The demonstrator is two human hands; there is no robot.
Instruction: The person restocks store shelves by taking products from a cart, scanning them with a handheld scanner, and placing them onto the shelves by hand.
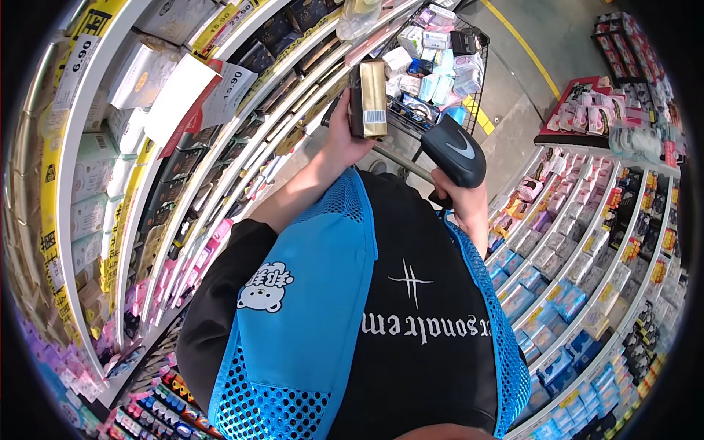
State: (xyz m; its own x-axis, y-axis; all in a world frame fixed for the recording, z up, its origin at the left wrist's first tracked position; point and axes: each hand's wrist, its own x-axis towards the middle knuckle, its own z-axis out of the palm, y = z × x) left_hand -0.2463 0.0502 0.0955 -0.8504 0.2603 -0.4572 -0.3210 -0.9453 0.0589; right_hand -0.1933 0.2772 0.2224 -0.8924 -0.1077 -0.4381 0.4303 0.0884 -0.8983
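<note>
In the head view, my left hand [345, 136] grips a gold and black box [375, 94] from its left side. A white barcode label shows on the box's gold face. My right hand [462, 192] is wrapped round the handle of a black handheld barcode scanner [456, 152], whose head is level with the box's lower end and a short way to its right. Beyond both hands stands a black wire shopping cart [482, 70] loaded with several packs, white and blue among them.
Shelves [70, 183] with packaged goods and yellow price strips curve close along my left. More shelves [557, 308] with small packs line my right. A red display stand [568, 99] is at the upper right. Grey floor with yellow lines [521, 33] lies past the cart.
</note>
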